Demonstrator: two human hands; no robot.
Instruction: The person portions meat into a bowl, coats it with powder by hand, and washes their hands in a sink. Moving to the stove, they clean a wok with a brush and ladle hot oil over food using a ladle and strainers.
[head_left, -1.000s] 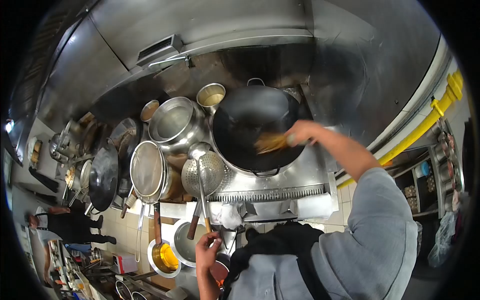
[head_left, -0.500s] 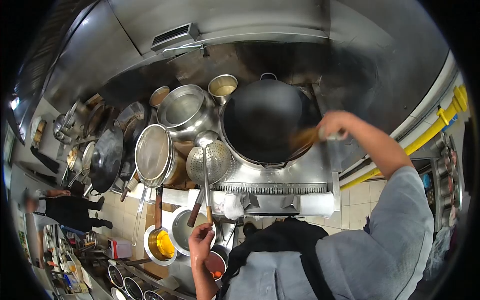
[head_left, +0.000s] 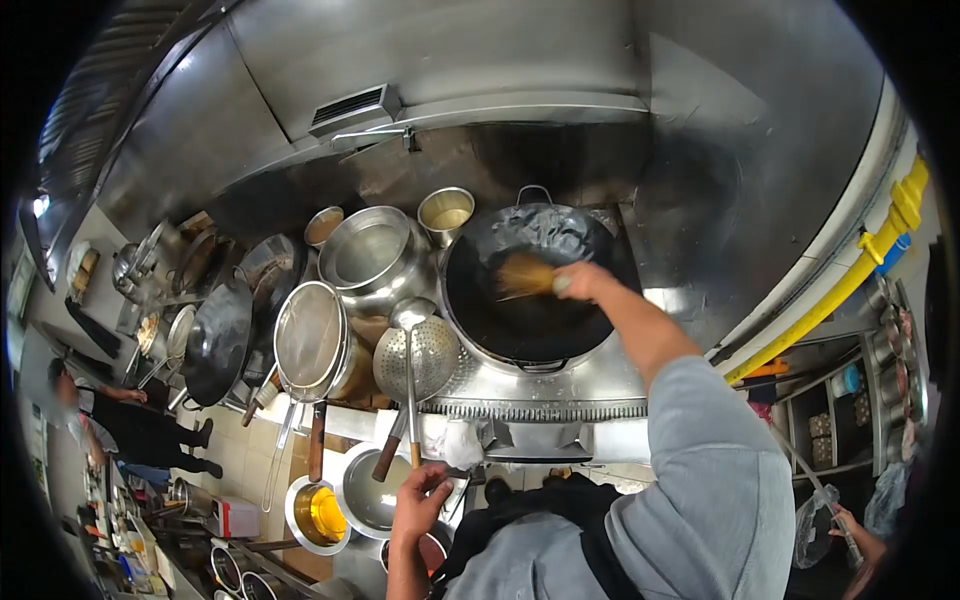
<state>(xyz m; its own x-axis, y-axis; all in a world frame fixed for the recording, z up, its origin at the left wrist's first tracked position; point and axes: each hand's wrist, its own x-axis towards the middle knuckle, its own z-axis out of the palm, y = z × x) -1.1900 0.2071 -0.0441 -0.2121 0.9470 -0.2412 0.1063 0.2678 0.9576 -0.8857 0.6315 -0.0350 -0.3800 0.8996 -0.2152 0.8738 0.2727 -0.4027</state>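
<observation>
My right hand (head_left: 578,283) is closed around the handle of a wok brush (head_left: 525,275) with splayed tan bristles. It holds the brush over the inside of a big black wok (head_left: 530,330) on the stove. Shiny water lies along the wok's far inner wall. Half curled and apparently holding nothing, my left hand (head_left: 420,500) hovers near the handle end of a ladle (head_left: 411,316). Thumb and fingers there look apart. Under the ladle is a perforated skimmer (head_left: 440,360), with a round mesh strainer (head_left: 308,338) to its left.
A steel pot (head_left: 372,255) stands left of the wok, more woks (head_left: 218,340) beyond. Below the counter are a pot (head_left: 365,490) and a pan of yellow oil (head_left: 322,513). A person (head_left: 130,425) stands far left; another person's hand (head_left: 850,530) holds a pole at lower right.
My right hand has swept the brush from the wok's right rim leftward into its middle. Water now shows inside the wok. The view has shifted, and another person's hand appears at lower right.
</observation>
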